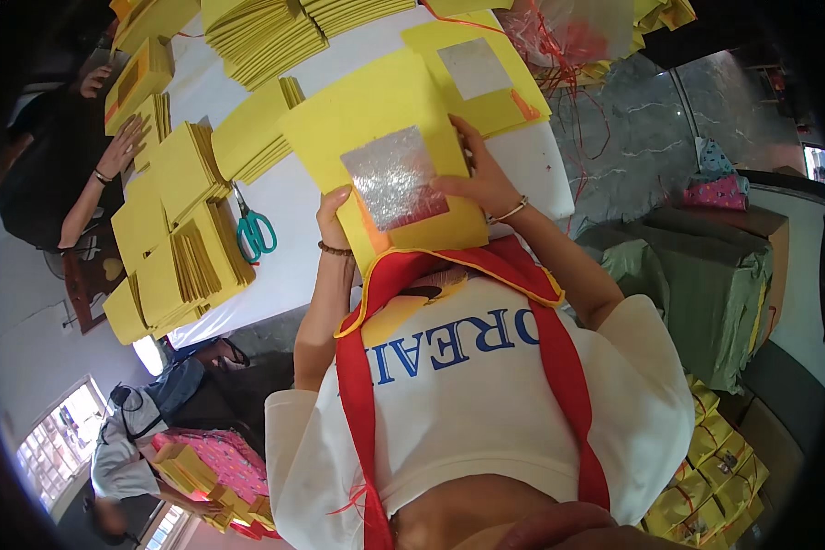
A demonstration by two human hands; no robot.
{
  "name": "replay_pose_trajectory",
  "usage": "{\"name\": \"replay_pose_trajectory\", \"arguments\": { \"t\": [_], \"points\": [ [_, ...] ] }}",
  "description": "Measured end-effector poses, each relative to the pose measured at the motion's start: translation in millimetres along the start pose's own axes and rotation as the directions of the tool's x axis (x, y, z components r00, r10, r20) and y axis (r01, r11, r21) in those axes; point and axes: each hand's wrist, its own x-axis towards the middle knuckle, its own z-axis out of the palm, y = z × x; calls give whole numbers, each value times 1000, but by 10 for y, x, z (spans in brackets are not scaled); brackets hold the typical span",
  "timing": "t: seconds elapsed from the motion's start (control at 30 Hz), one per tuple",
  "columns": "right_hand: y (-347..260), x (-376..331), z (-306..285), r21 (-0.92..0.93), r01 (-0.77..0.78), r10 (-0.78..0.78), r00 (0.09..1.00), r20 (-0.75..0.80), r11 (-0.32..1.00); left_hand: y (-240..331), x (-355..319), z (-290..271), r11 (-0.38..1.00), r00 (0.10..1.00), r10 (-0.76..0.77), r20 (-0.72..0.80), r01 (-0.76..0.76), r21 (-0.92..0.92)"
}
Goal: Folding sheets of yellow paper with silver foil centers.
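Observation:
Close to my chest I hold a thick stack of yellow paper sheets (376,105) with a silver foil square (390,174) on its face. An orange-red patch shows beside and below the foil. My left hand (336,215) is closed on the stack's left edge, most of its fingers hidden behind. My right hand (486,179) grips the right edge, its thumb lying over the foil's lower corner. Just beyond lies another yellow stack with a silver square (475,69). Teal-handled scissors (256,231) rest on the white table (289,229), left of my left hand.
Yellow paper stacks (188,165) crowd the table's left and far sides. Red string (568,78) hangs off the far right corner. A person's hand (121,149) touches a stack at left. Another person holds yellow bundles (190,467) at lower left. Green-wrapped boxes (697,284) stand right.

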Motion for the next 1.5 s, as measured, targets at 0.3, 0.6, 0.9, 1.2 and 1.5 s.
{"name": "replay_pose_trajectory", "arguments": {
  "t": [0.3,0.6,0.9,1.2,1.5],
  "points": [
    [67,170,-379,241,-181,210,973,-99,954,-84,281,718,977,978,-208,1,207,-59],
    [49,297,-403,251,-238,255,966,-37,938,-37,410,611,985,984,-167,-61,169,36],
    [57,351,-358,274,-264,290,956,-55,925,299,402,818,933,989,-150,5,140,331],
    [4,360,-472,-28,-299,298,954,-36,954,129,389,757,919,997,-61,-48,75,388],
    [-95,168,-465,-177,62,-92,982,-165,982,99,267,688,834,958,180,-225,-27,551]
  ]
}}
